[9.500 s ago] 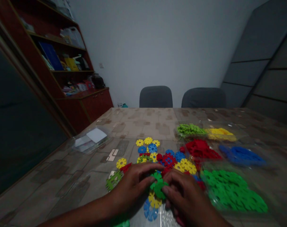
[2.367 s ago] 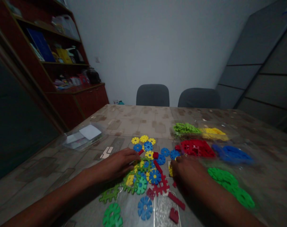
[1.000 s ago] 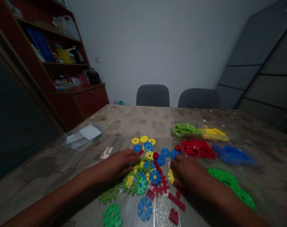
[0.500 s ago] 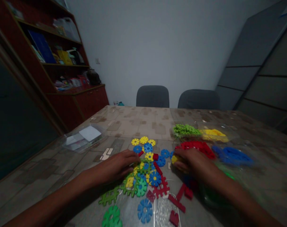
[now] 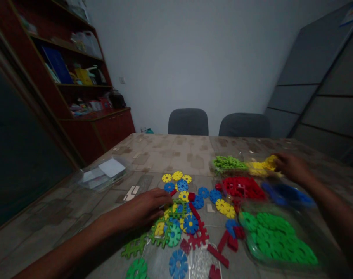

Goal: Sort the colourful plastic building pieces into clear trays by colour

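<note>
My left hand (image 5: 149, 204) rests at the left side of a cluster of joined plastic pieces. Its fingertips reach a green square lattice piece (image 5: 178, 209) and a red stick (image 5: 173, 192); what lies between finger and thumb is hidden. In the cluster are notched blue discs (image 5: 191, 224), yellow discs (image 5: 184, 196) and a red lattice piece (image 5: 199, 236). Over at the far right, my right hand (image 5: 289, 166) has its fingers closed on yellow notched discs (image 5: 271, 162), just above the box of yellow pieces (image 5: 256, 169).
Clear boxes hold light green pieces (image 5: 229, 162), red pieces (image 5: 243, 188), blue pieces (image 5: 288, 195) and green discs (image 5: 278, 236). Loose yellow discs (image 5: 225, 208) and red sticks (image 5: 218, 255) lie nearby. A box with white papers (image 5: 111, 166) stands left; two chairs (image 5: 188, 121) stand behind.
My right hand has moved from beside the red box, far and right to the yellow box. Yellow discs now lie where it was. My left hand has stayed in place.
</note>
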`<state>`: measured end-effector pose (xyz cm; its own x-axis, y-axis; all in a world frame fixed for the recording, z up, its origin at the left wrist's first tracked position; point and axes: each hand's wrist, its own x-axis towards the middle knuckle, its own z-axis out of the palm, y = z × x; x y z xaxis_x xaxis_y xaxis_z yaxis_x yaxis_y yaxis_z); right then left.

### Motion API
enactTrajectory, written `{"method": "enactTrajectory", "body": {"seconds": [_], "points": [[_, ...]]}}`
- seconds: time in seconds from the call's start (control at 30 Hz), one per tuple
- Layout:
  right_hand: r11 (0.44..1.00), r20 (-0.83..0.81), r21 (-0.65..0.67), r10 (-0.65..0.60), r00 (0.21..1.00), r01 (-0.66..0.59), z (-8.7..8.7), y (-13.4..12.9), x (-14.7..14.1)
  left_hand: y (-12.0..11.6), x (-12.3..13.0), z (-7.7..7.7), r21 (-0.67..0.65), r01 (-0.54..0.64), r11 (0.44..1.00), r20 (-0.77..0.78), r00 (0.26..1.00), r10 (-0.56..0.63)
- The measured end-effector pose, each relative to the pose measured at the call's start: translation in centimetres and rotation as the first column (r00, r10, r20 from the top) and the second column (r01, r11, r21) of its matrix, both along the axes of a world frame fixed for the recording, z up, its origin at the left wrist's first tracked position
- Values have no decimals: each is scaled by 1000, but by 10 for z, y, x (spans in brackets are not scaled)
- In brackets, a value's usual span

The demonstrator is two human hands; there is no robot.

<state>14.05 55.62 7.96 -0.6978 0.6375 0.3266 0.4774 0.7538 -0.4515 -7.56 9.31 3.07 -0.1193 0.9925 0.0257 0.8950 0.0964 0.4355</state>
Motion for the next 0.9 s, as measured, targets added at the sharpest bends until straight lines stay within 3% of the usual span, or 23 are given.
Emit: {"method": "enactTrajectory", "body": {"seconds": [0.13,0.27,0.43,0.53,0.6,0.7,0.8,0.9], "points": [[999,-10,-26,-36,999,36,-1,15,11,0,0,3,2,9,1000,15,1000,-9],[1000,-45,-19,-11,999,10,7,4,17,1,1,11,9,11,1000,15,1000,-12],[965,-21,-112,235,972,-236,11,-57,9,2,-13,19,92,-7,996,9,1000,6],[848,23,-163,515,857,-505,11,-106,4,4,-32,15,115,-62,991,9,998,62],[770,62,-178,630,774,-613,8,-136,4,9,-46,10,107,-131,986,0,991,132],[726,131,-212,685,717,-655,0,-172,10,23,-63,2,110,-207,972,-19,978,210],[696,172,-251,716,677,-673,-7,-198,15,41,-72,-4,106,-208,972,-8,978,210],[704,258,-272,711,655,-656,-11,-218,15,52,-78,-7,86,-203,975,7,979,204]]}}
